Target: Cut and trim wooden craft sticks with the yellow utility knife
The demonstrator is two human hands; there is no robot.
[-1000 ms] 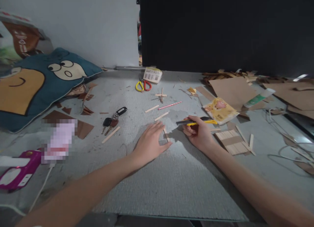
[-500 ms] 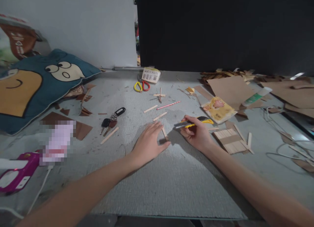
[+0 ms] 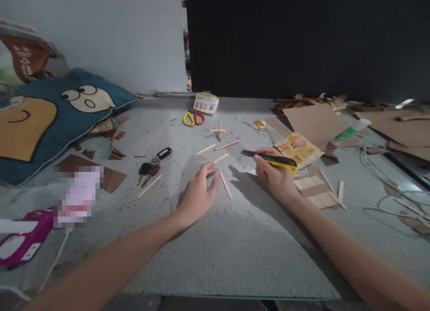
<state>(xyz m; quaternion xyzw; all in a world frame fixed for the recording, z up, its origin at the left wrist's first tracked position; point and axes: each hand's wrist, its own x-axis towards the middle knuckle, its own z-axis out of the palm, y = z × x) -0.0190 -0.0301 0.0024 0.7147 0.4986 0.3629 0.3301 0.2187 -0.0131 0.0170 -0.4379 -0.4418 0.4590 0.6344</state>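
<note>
My right hand (image 3: 276, 174) is closed round a yellow and black utility knife (image 3: 270, 158), held a little above the grey mat (image 3: 228, 253) with its tip pointing left. My left hand (image 3: 197, 192) rests on the mat with the fingers loosely bent and apart, holding nothing. A wooden craft stick (image 3: 225, 185) lies just right of its fingertips, uncovered. Two more sticks (image 3: 221, 158) lie a little farther back, beside a pink pencil (image 3: 231, 144).
A panel of glued sticks (image 3: 314, 190) lies right of my right hand, next to a yellow packet (image 3: 295, 148). Scissors (image 3: 194, 117), keys (image 3: 152, 164), a glue tube (image 3: 350, 131), cardboard sheets (image 3: 316, 123), a blue cushion (image 3: 50, 118) and a pink device (image 3: 25, 237) surround the mat.
My left hand slid back and left off the craft stick, which now lies bare. My right hand lifted the knife up and away from the stick.
</note>
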